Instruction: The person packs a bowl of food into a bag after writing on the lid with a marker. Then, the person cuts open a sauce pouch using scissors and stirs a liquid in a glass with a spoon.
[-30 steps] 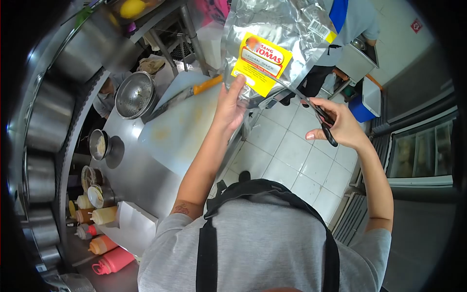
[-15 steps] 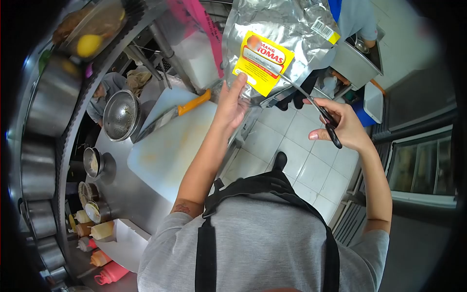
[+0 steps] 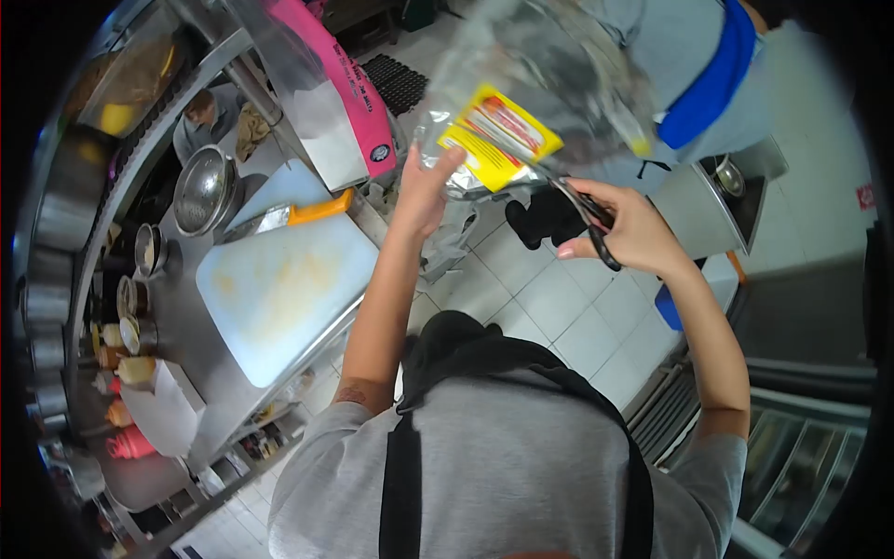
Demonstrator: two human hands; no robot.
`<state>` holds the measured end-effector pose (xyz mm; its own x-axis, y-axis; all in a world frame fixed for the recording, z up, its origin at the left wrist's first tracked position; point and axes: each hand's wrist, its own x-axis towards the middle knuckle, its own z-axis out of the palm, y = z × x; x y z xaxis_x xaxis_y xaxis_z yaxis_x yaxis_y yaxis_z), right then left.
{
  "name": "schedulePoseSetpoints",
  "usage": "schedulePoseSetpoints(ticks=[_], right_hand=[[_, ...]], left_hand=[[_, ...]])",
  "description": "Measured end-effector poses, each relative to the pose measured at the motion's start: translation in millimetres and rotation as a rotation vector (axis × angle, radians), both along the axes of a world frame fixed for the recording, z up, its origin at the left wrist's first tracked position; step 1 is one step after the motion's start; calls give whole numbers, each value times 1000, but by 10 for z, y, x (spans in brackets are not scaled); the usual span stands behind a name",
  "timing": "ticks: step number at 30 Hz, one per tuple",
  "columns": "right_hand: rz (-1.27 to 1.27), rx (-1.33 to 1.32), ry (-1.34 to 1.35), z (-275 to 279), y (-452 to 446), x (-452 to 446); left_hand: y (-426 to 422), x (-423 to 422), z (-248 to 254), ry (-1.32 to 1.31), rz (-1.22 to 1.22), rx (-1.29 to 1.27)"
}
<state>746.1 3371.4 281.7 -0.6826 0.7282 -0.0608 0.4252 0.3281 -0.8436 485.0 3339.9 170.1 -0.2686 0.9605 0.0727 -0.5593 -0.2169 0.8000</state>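
Observation:
My left hand (image 3: pixel 426 191) grips the lower left edge of a large silver foil pouch (image 3: pixel 521 70), thumb on its front. A yellow and red label (image 3: pixel 500 140) faces me; motion blurs the pouch's upper part. In my right hand (image 3: pixel 629 225) are black-handled scissors (image 3: pixel 596 224), with my fingers around the handles. Their blades point up and left and meet the pouch near the label's lower right edge. Whether the blades are apart cannot be made out. Both hands are held above the tiled floor, to the right of the counter.
On the steel counter lie a white cutting board (image 3: pixel 289 279) and an orange-handled knife (image 3: pixel 289 216). A metal colander (image 3: pixel 207 191), small bowls and several sauce bottles (image 3: pixel 130 443) stand beyond. Another person in grey and blue (image 3: pixel 712 74) stands ahead, near a metal basin (image 3: pixel 750 200).
My view has turned, so the counter and cutting board appear further left and more floor shows. The scissors and right hand sit closer to the left hand. The pouch is tilted and blurred.

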Motion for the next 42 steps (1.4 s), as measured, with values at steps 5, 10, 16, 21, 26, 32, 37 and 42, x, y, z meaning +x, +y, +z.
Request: schedulePoseSetpoints(ticks=[5,10,16,21,26,32,37,42], right_hand=[[35,-31,-45,-53,428,-259],[153,32,-112,-211,1017,-468],[119,-21,-193,-289,1726,-926],[45,163,-95,-606,2184,-1297],[86,62,-187,-595,2440,-1559],[215,84,-266,-380,2492,-1758],[153,67,-246,-736,2683,-1715],[180,-113,-299,-1036,2939,-1851]], left_hand=[[197,43,-53,-96,59,1],[571,-185,-263,-145,88,-2],[1273,-604,-730,-161,272,-175],[1542,-697,-608,-60,240,-91],[1716,-870,-612,-105,226,-41],[1777,-967,-868,-179,306,-134],[1707,-979,-761,24,303,-270],[1829,-996,-750,-23,297,-210]])
